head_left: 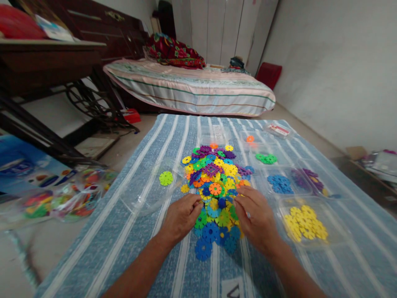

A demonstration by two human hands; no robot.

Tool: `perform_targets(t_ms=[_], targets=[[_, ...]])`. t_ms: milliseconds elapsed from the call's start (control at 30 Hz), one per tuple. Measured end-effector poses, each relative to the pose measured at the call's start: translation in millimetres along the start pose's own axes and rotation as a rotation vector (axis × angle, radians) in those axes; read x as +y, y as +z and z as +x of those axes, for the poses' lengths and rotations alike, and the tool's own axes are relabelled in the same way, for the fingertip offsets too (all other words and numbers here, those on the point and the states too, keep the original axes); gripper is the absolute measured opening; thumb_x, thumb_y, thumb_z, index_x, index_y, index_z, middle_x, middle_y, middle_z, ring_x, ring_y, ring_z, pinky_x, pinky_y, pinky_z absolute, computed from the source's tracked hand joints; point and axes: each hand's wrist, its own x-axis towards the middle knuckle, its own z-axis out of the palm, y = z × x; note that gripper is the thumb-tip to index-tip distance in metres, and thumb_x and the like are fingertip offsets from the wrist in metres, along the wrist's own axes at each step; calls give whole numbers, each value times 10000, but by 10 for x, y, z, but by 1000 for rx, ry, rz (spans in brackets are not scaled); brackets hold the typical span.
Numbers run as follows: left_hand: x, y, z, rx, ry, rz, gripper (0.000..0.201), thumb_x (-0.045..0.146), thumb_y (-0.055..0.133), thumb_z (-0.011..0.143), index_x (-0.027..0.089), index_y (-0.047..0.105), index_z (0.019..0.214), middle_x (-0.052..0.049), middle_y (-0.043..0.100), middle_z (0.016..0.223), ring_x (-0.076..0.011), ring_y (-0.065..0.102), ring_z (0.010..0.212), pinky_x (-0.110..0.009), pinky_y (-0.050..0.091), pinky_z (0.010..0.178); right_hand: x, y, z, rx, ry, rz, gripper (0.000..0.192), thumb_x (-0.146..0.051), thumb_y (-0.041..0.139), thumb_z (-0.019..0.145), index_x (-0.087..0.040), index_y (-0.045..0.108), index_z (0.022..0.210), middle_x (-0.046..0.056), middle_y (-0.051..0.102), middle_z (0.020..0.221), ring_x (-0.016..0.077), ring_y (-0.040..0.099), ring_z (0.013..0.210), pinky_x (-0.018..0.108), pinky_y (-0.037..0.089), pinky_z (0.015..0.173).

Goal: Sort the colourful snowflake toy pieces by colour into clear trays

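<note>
A heap of colourful plastic snowflake discs (pixel 215 189) lies on the striped cloth between my hands. At the heap's left side my left hand (pixel 183 213) is closed, thumb against curled fingers; anything inside it is hidden. My right hand (pixel 257 213) reaches over the right side, its bent fingers apart and touching discs. Blue discs (pixel 203 249) spread toward me at the near end. To the right, clear plastic boxes hold sorted discs: yellow discs (pixel 305 222), blue discs (pixel 280 184), purple discs (pixel 313 180), green discs (pixel 266 159) and an orange disc (pixel 249 139).
A lime green disc (pixel 166 178) lies by a clear, round-edged plastic container (pixel 139 198) on the left. A small clear packet (pixel 279 129) sits at the far right corner. Beyond the table stands a bed (pixel 198 93); bags of colourful pieces (pixel 74 198) rest on the left.
</note>
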Motion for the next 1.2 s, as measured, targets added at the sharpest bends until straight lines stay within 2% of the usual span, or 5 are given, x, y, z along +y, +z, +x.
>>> perform_targets(t_ms=[200, 333, 567, 800, 1200], targets=[[8, 7, -8, 3, -10, 11, 148, 222, 443, 836, 193, 586, 812, 10, 576, 717, -127, 552, 693, -227, 384, 613, 590, -485, 89, 169, -12, -399, 49, -177, 591, 807, -168, 635, 827, 87, 671, 869, 219, 621, 886, 415, 507, 829], [37, 9, -11, 15, -17, -2, 141, 207, 445, 827, 188, 581, 798, 12, 567, 699, -120, 538, 661, -223, 376, 594, 663, -598, 94, 193, 45, -474, 90, -215, 606, 804, -151, 643, 855, 95, 670, 838, 227, 627, 835, 412, 517, 795], [28, 28, -13, 12, -23, 7, 134, 214, 454, 829, 191, 581, 794, 14, 560, 692, -119, 533, 659, -224, 377, 596, -36, -89, -173, -135, -25, -17, 120, -199, 553, 838, -175, 624, 932, 103, 627, 1002, 229, 548, 1054, 415, 491, 897], [15, 26, -22, -2, -17, 2, 149, 223, 442, 841, 190, 588, 831, -2, 595, 742, -128, 555, 706, -229, 410, 629, -508, 296, -118, -357, 14, 15, 168, -256, 639, 776, -153, 624, 908, 149, 591, 1112, 306, 456, 1169, 499, 427, 935], [20, 5, -13, -2, -14, -1, 191, 248, 424, 867, 191, 606, 843, -13, 621, 767, -137, 576, 740, -234, 424, 645, -569, 490, -154, -286, 164, 95, 138, -136, 611, 738, -183, 616, 867, 119, 591, 1109, 292, 427, 1182, 515, 370, 960]])
